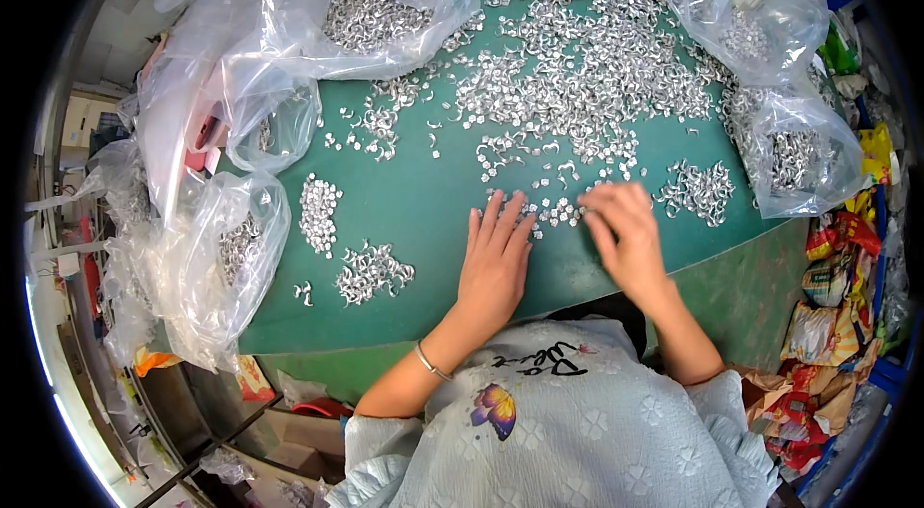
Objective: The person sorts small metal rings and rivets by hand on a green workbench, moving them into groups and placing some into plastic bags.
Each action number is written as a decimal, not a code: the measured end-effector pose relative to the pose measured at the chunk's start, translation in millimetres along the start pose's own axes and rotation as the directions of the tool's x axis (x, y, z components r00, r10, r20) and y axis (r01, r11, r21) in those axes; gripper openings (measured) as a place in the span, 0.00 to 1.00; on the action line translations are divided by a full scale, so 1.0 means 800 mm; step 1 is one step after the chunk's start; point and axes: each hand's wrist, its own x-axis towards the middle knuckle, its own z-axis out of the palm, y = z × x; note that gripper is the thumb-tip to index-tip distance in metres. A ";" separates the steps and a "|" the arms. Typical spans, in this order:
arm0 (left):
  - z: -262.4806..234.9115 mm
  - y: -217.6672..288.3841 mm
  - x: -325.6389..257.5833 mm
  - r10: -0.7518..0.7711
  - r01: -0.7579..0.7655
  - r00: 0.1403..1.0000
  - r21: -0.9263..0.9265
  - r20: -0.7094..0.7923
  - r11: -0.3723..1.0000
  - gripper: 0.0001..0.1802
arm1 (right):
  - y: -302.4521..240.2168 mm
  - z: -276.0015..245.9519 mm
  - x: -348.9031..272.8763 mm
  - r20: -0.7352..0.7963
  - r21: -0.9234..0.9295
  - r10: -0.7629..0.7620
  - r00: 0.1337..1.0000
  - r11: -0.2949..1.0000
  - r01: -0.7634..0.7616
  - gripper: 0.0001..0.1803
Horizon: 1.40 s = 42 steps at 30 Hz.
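Note:
My left hand [494, 263] lies with its fingers stretched out on the green tabletop [404, 190], fingertips at a small cluster of silvery metal pieces. On the cluster's other side, my right hand [626, 234] curves its fingers, thumb apart, its fingertips slightly blurred; I see nothing held in it. Between both hands sit small cube-like metal pieces [556, 212]. Just beyond spreads a large heap of mixed shiny pieces [587, 75], some curved like hooks. A pile of curved pieces [698, 192] lies right of my right hand.
Toward the left are a pile of cube-like pieces [319, 215] and a pile of curved pieces [373, 274]. Clear plastic bags of metal pieces line the table's left [217, 267], far [375, 17] and right [808, 157] sides. Colourful packages [833, 287] stand beyond the right edge.

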 end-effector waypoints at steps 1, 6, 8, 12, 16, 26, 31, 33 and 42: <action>-0.001 0.002 0.003 0.008 -0.008 1.000 -0.026 -0.017 1.000 0.24 | 0.009 -0.002 0.010 -0.055 -0.073 -0.008 0.998 0.997 0.004 0.11; 0.025 0.018 0.026 0.131 -0.134 0.989 0.039 0.062 0.990 0.23 | 0.019 0.019 0.058 0.025 -0.273 -0.054 0.998 0.960 0.059 0.10; 0.028 0.014 0.022 0.128 -0.130 0.990 0.034 0.063 0.991 0.22 | 0.015 0.024 0.064 0.089 -0.300 -0.053 0.995 0.951 0.077 0.08; 0.013 0.010 0.009 0.103 -0.101 0.995 -0.081 0.017 0.992 0.22 | 0.011 0.021 0.064 0.116 -0.329 -0.074 0.990 0.938 0.109 0.08; 0.002 0.012 0.012 0.057 -0.063 0.997 -0.155 -0.047 0.986 0.19 | 0.009 0.003 0.057 -0.031 0.040 0.073 0.997 0.997 -0.072 0.09; -0.009 0.006 0.013 -0.013 -0.008 0.997 -0.262 -0.081 0.965 0.17 | 0.045 -0.057 0.056 0.401 0.389 0.327 0.855 0.784 -0.483 0.08; -0.007 -0.002 0.003 -0.048 0.011 0.990 -0.262 -0.135 0.965 0.17 | 0.036 -0.069 0.083 0.500 0.513 0.395 0.771 0.582 -0.631 0.08; -0.009 -0.003 0.000 -0.067 0.026 0.987 -0.266 -0.146 0.964 0.17 | 0.035 -0.071 0.094 0.506 0.546 0.363 0.782 0.568 -0.616 0.11; -0.027 -0.009 -0.001 -0.115 0.075 0.987 -0.306 -0.114 0.949 0.16 | 0.027 -0.062 0.124 0.413 0.766 0.334 0.847 0.375 -0.522 0.14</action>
